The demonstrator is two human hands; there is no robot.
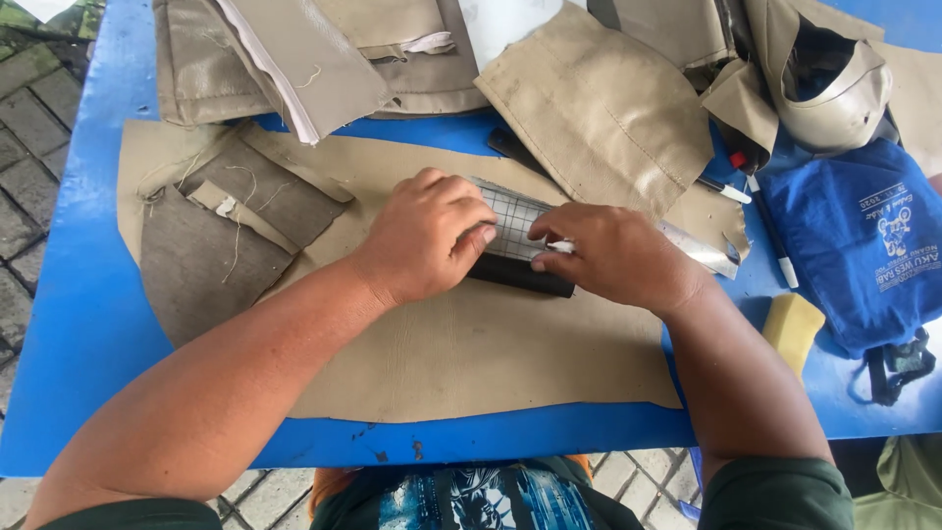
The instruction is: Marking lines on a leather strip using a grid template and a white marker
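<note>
Both forearms come in from the lower edge of the picture and meet over the middle of the blue table (88, 294). The left hand (424, 238) lies palm down, the wrist a little raised, the fingers bent and pressed flat on a clear ruler (515, 224) with a grid printed on it. The right hand (613, 257) comes from the other side, knuckles up; its thumb and forefinger are closed in a pinch on a small white thing (561, 246) at the ruler's edge — it is too hidden to tell what it is. The fingertips of the two hands are nearly touching.

The ruler lies slanted on a large sheet of beige leather (471, 353), which covers the middle of the table. Just under the ruler, between the two hands, a short black strip (520, 276) lies on the leather.

On the left part of the sheet there are grey-brown pieces of cloth (211, 245) with loose threads. Behind the hands more beige pieces (599, 108) are piled up. To the right lie a pen (770, 221) with a white cap, a yellow sponge (793, 329) and a blue bag (868, 240) — all well apart from the ruler.
</note>
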